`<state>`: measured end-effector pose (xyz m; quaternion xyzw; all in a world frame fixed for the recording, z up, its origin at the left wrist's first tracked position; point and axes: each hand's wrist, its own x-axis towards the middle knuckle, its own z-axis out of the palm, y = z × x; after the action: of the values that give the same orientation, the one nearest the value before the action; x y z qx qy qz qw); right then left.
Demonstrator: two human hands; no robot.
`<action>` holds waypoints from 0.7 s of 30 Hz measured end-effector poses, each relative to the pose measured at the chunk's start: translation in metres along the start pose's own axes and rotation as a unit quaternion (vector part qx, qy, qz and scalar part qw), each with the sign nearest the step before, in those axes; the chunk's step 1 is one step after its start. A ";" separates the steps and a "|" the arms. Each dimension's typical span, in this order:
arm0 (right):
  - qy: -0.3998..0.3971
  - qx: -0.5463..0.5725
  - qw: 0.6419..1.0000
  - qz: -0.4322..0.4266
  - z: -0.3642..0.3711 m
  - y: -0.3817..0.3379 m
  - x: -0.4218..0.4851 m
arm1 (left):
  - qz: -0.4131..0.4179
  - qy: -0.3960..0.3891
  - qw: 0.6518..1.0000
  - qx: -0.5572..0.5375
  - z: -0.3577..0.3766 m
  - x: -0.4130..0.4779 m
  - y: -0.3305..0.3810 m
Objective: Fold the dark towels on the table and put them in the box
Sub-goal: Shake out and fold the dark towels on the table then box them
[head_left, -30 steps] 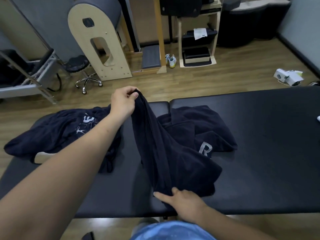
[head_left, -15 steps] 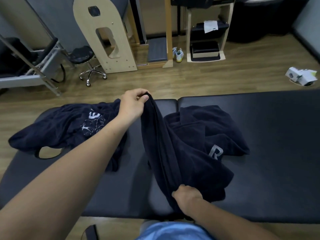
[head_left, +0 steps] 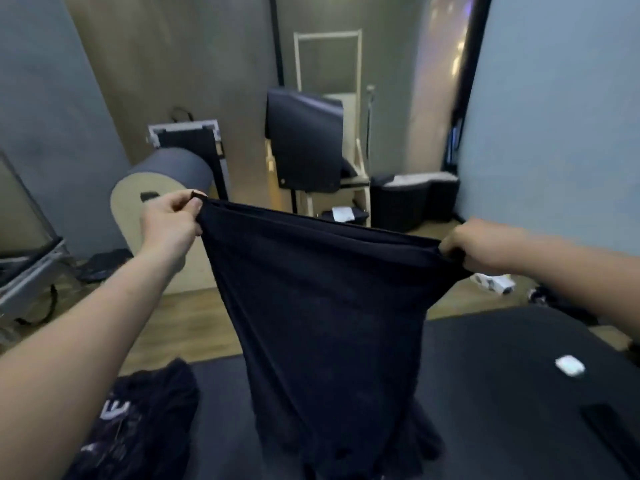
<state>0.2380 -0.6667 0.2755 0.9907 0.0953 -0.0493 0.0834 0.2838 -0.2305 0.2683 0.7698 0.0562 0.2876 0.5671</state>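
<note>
Where two bare forearms reach in from the lower corners, a crumpled dark towel (head_left: 145,420) with pale lettering lies on the near left of the black padded table (head_left: 502,393). A small white object (head_left: 569,366) and a flat dark object (head_left: 613,431) rest on the table's right side. Above the middle of the table hangs the held dark towel (head_left: 322,306), stretched wide along its top edge and narrowing downward; its lower end appears to bunch on the table. The left hand (head_left: 169,221) pinches the top left corner between thumb and fingers, and the right hand (head_left: 481,247) has its fingers curled round the top right corner. Beyond lie a wooden floor, a rounded padded exercise barrel (head_left: 162,188), a wooden frame with a dark pad, and dark baskets (head_left: 412,199) by the far wall. The task looks to be at an early stage: this towel is opened out as if for its first fold, the other is unfolded, and no box can be picked out with certainty, so folding and putting away both remain.
</note>
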 end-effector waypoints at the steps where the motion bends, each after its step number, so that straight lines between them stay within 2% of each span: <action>1: 0.031 0.027 0.999 -0.025 -0.021 0.005 -0.004 | 0.018 0.019 1.000 -0.001 -0.008 0.016 0.022; 4: 0.125 0.113 0.981 -0.097 -0.071 -0.004 -0.036 | 0.050 0.060 0.997 -0.005 -0.037 0.059 0.085; 6: 0.137 0.162 0.967 -0.142 -0.095 -0.025 -0.064 | 0.080 0.077 0.994 -0.014 -0.054 0.080 0.126; 8: 0.125 0.166 0.964 -0.165 -0.117 -0.026 -0.075 | 0.117 0.085 0.989 -0.028 -0.063 0.093 0.172; 10: 0.144 0.124 0.973 -0.127 -0.154 -0.002 -0.066 | 0.162 0.081 0.983 -0.038 -0.060 0.099 0.218; 11: 0.178 0.107 0.975 -0.079 -0.178 0.019 -0.057 | 0.180 0.077 0.980 -0.044 -0.055 0.099 0.240; 13: 0.296 0.134 0.945 0.018 -0.229 0.055 -0.043 | 0.194 0.084 0.976 -0.059 -0.049 0.099 0.269; 14: 0.330 0.148 0.931 0.049 -0.248 0.064 -0.041 | 0.191 0.089 0.975 -0.070 -0.048 0.100 0.276; 18: 0.287 0.140 0.943 0.093 -0.286 0.068 -0.040 | 0.190 0.075 0.978 -0.049 -0.055 0.114 0.285; 21: 0.357 0.196 0.909 0.094 -0.318 0.075 -0.035 | 0.182 0.117 0.972 -0.097 -0.065 0.122 0.305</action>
<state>0.2449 -0.6898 0.6026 0.9431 0.0134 0.2978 -0.1476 0.2792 -0.2327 0.6032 0.6693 -0.0466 0.4782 0.5667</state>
